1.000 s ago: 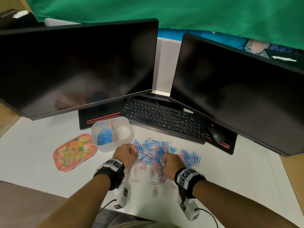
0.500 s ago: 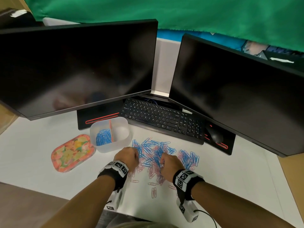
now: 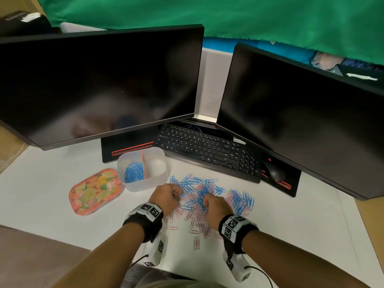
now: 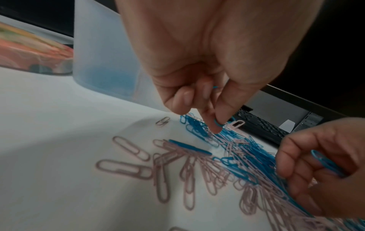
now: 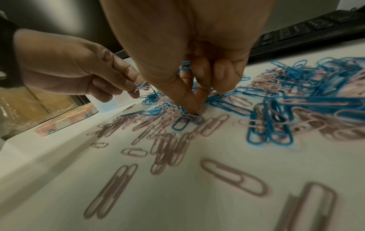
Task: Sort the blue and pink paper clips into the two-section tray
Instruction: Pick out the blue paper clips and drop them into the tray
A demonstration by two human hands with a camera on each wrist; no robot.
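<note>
Item: sorting job at a white desk [image 3: 52, 204], seen from the head and both wrists.

Left hand [image 3: 166, 197]: over the left edge of the clip pile, fingers curled down. In the left wrist view thumb and forefinger pinch a blue paper clip [image 4: 217, 122] at the pile's far-left fringe; another blue clip shows tucked higher between the fingers.

Right hand [image 3: 216, 206]: over the middle of the pile, fingers bunched together. In the right wrist view thumb and fingertips [image 5: 194, 100] press together onto a blue clip [image 5: 186, 121] lying on the desk. The left wrist view shows several blue clips gathered inside the curled palm.

Mixed pile [image 3: 207, 194]: blue and pink paper clips spread on the desk, near side of the keyboard [image 3: 207, 148]. Blue ones lie mostly on the far side and right; pink paper clips [image 3: 195, 231] are scattered singly and in small clusters on the near side.

Two-section tray [image 3: 145, 187]: translucent tub just left of the pile, touching nothing visible but the desk. Its left compartment holds blue clips [image 3: 134, 173]; a pink divider [image 3: 143, 165] separates it from the right compartment.

Lid [image 3: 95, 191]: floral-patterned, flat on the desk, just left of the tray.

Two dark monitors [image 3: 99, 84] stand at the far side; a black mouse [image 3: 274, 172] sits right of the keyboard.
</note>
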